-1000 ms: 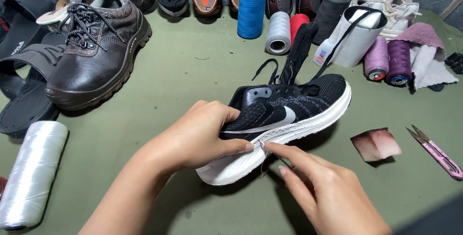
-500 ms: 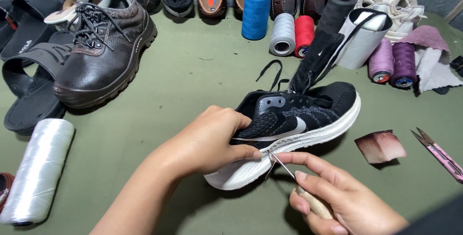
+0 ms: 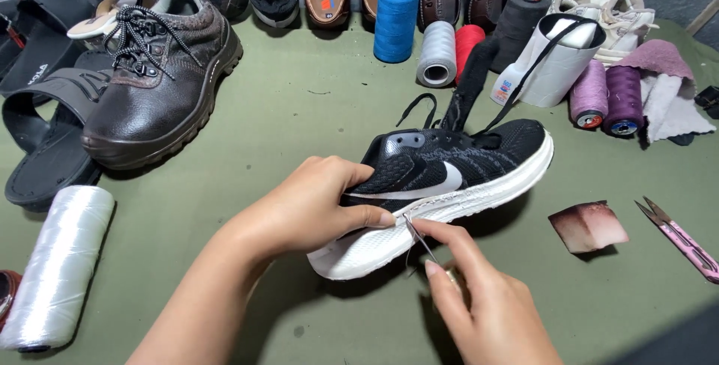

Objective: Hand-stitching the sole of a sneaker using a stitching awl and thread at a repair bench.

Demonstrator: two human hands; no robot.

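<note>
Sneaker: a black sneaker (image 3: pixel 442 174) with a white sole lies on its side at the centre of the frame on the green tabletop (image 3: pixel 299 118), toe toward the lower left, heel toward the upper right; that diagonal is its long axis.
Left hand: the left hand (image 3: pixel 314 204) comes in from the lower left and wraps over the toe end, fingers curled and pressed on the upper, thumb tip at the seam where upper meets sole.
Right hand: the right hand (image 3: pixel 487 305) sits just below the sole at lower centre, fingers pinching a thin metal awl or needle (image 3: pixel 418 236).
Key relation: the seam lies up and slightly left of the right fingertips; the tool's tip touches it just beside the left thumb. The right hand is nearer the working point.
Around: brown boot (image 3: pixel 161 80) upper left, thread spools (image 3: pixel 397 9) along the top, white cord spool (image 3: pixel 56 268) lower left, pink snips (image 3: pixel 685 241) at right.
</note>
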